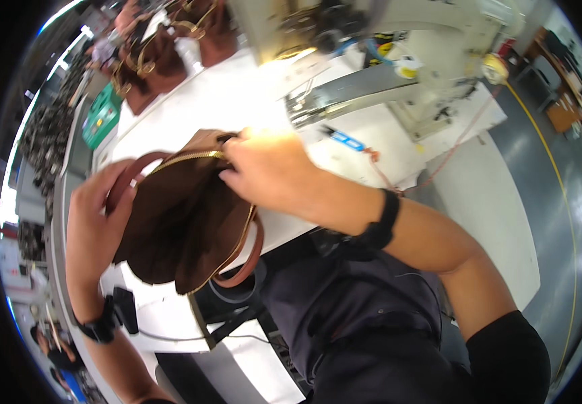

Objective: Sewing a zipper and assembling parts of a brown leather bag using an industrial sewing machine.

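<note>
Left hand (97, 225) grips the curved handle (133, 174), right hand (271, 165) the gold-zippered rim (200, 155), of an open brown bag (176, 202) over a white tabletop (163, 128); pale sewing machine (432, 60) and blue-handled tool (345, 139) sit beyond.

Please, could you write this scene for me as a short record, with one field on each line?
Main item: brown bag, mouth open, dark inside
Closure: gold zipper along the rim, undone
Left hand: gripping one handle
Right hand: at the upper rim; exact grip unclear
Other handle: loose, nearer the person
Surface: white table
Beyond right hand: sewing machine, blue tool
Upper left: more brown bags, green box
</note>
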Demonstrator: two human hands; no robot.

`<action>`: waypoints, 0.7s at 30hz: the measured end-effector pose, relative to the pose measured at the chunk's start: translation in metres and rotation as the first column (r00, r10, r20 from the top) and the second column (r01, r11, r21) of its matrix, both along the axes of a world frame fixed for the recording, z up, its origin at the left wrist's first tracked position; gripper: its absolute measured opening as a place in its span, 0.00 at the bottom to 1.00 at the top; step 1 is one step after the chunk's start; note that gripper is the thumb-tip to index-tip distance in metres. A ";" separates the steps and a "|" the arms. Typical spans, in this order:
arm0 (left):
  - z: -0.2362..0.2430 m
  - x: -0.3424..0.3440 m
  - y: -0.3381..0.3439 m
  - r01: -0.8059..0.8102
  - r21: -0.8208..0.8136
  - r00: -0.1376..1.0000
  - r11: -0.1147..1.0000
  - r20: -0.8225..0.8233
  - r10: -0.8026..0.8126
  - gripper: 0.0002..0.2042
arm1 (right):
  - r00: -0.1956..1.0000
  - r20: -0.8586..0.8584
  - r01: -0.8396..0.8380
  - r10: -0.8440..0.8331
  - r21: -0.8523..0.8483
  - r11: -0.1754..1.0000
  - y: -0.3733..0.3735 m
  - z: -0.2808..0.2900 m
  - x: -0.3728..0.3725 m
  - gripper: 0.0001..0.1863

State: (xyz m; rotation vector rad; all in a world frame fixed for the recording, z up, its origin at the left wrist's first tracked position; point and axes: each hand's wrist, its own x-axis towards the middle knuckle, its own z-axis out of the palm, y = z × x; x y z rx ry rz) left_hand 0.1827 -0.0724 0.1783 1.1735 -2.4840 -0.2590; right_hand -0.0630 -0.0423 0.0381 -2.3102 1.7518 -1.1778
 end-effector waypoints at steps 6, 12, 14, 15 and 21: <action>-0.014 0.006 0.009 -0.007 -0.105 1.000 0.994 -0.029 0.004 0.17 | 0.999 0.015 0.045 -0.042 -0.222 0.974 0.002 0.010 0.005 0.07; -0.048 0.030 0.004 -0.048 -0.084 0.995 0.995 -0.089 0.041 0.26 | 0.999 0.017 0.053 -0.050 -0.426 0.903 0.009 0.012 -0.003 0.08; -0.057 0.026 0.003 0.009 -0.224 1.000 0.974 0.007 -0.007 0.21 | 1.000 -0.008 0.002 -0.008 -0.533 0.846 0.008 0.006 -0.009 0.09; -0.052 0.026 0.007 0.008 -0.306 0.986 0.952 0.160 0.044 0.18 | 1.000 -0.004 0.011 -0.016 -0.532 0.847 0.010 0.005 -0.008 0.09; -0.011 0.022 0.028 -0.145 -0.116 0.989 0.983 -0.045 0.140 0.10 | 0.999 -0.031 0.007 -0.027 -0.522 0.853 0.027 0.013 -0.008 0.11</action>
